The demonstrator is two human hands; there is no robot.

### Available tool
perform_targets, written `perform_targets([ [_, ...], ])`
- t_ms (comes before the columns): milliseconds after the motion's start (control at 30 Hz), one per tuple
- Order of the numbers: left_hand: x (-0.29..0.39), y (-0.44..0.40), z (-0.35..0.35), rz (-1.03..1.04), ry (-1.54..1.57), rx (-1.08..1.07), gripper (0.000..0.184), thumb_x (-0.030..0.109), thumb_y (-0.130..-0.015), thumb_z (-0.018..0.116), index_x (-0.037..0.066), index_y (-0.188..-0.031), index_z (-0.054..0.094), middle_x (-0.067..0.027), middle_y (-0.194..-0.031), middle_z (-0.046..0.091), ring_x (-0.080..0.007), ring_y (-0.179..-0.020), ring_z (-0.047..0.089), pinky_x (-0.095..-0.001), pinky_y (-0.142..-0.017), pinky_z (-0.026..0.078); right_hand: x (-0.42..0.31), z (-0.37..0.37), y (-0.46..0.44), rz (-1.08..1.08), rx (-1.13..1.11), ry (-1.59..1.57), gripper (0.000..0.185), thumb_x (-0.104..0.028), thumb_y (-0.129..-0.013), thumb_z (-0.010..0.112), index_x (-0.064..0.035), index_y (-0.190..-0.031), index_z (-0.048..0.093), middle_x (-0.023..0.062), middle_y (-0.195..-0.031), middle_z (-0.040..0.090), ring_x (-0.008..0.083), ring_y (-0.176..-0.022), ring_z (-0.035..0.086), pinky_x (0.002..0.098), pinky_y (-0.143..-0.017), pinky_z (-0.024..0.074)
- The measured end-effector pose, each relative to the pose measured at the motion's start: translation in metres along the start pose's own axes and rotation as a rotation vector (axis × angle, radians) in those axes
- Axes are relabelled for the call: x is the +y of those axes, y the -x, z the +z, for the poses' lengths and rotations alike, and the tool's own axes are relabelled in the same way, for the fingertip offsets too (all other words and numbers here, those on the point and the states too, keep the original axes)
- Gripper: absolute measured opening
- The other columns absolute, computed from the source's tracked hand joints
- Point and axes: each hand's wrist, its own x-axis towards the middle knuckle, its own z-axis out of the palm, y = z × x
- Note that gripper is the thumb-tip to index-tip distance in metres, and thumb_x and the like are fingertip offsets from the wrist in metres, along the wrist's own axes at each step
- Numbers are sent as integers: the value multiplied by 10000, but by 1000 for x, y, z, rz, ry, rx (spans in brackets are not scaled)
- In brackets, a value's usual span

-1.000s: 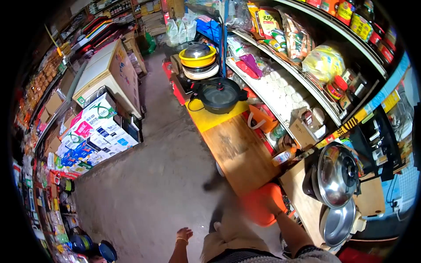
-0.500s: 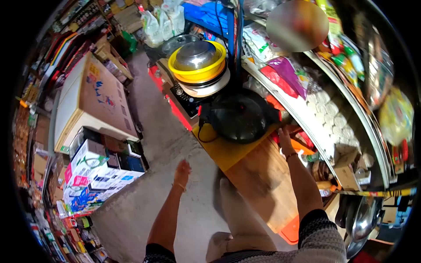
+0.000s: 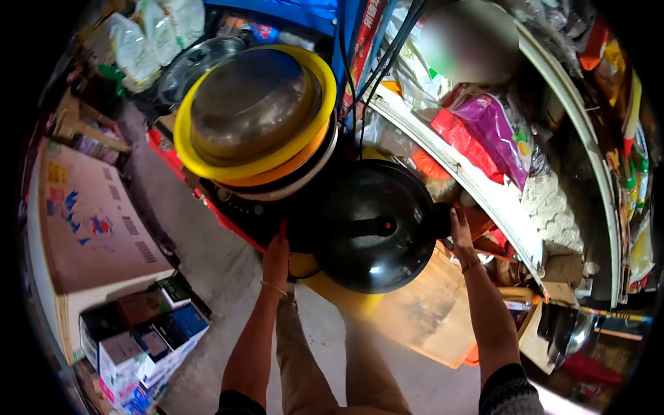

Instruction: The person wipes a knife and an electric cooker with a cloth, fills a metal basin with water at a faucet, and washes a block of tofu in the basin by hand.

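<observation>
The wooden counter (image 3: 429, 311) is nearest. Beyond it, the left grip (image 3: 277, 259) meets the left side of a lidded black pan (image 3: 377, 256); fingers hidden, so I cannot tell whether it is closed. The right grip (image 3: 459, 232) is clamped on the pan's right handle (image 3: 440, 221). Farther left, a yellow basin (image 3: 185, 138) tops a stack; far right, a purple packet (image 3: 487, 128) lies on a shelf (image 3: 484, 200).
</observation>
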Motion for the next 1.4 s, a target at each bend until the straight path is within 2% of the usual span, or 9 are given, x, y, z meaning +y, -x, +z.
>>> perform_targets([
  [67,10,11,-4,-6,-132,-27,450,219,-858,525,12,-1237,398,-44,-800,507,-100,-630,503,-249,-596,453,-10,3,37,113,-38,37,560,-337,-901,456,-1,-1316,285,115,-1353,324,201,-1234,312,295,-1013,243],
  [333,-15,5,-48,34,-181,-87,393,164,-841,556,18,-1181,424,-42,-822,508,-91,-704,510,-248,-631,464,-28,44,89,-78,97,410,509,-101,-823,531,21,-1266,312,200,-1272,367,326,-1202,342,355,-1002,278],
  [400,-5,4,-49,151,-165,-129,507,187,-796,612,26,-1223,391,-106,-971,516,-178,-847,530,-303,-732,462,-73,73,112,-376,138,526,492,-84,-792,561,7,-1230,356,212,-1248,376,346,-1181,357,383,-992,291],
  [467,26,3,-50,729,-915,-62,654,212,-739,661,24,-1271,330,-187,-1148,447,-306,-1026,465,-368,-848,413,-108,100,137,-377,119,652,470,-79,-784,567,-11,-1213,389,198,-1272,355,353,-1190,345,394,-991,294],
  [833,18,-8,-24,486,-731,-147,734,220,-735,650,-3,-1302,240,-250,-1273,300,-411,-1127,367,-414,-951,342,-76,84,116,-327,250,655,525,-88,-759,591,-11,-1227,367,206,-1271,360,357,-1184,340,417,-991,279],
  [1000,-25,-16,-49,204,-269,-115,489,338,-916,366,-36,-1230,386,-261,-1189,447,-347,-1109,441,-351,-937,345,-82,101,136,-313,213,686,465,-74,-758,585,-15,-1186,414,201,-1250,384,355,-1158,373,402,-970,315],
  [1133,-65,-19,-62,130,-351,-161,537,390,-933,265,-47,-1196,431,-239,-1163,493,-323,-1084,473,-334,-927,347,-65,99,163,-145,275,442,380,-78,-792,551,-1,-1150,451,194,-1187,446,331,-1113,424,366,-942,346],
  [1300,-59,-22,-50,640,-833,-128,401,266,-832,503,-16,-1117,495,-204,-1031,554,-353,-983,514,-383,-882,390,-56,102,198,-77,304,386,295,-48,-809,520,-3,-1097,479,183,-1132,491,316,-1057,473,358,-916,370],
  [1400,-41,-25,-41,504,-838,-172,343,208,-756,570,31,-1047,532,-191,-969,567,-369,-937,519,-408,-844,416,-58,106,213,-118,256,449,300,-29,-790,534,-7,-1086,491,188,-1149,481,335,-1064,468,371,-910,377],
])
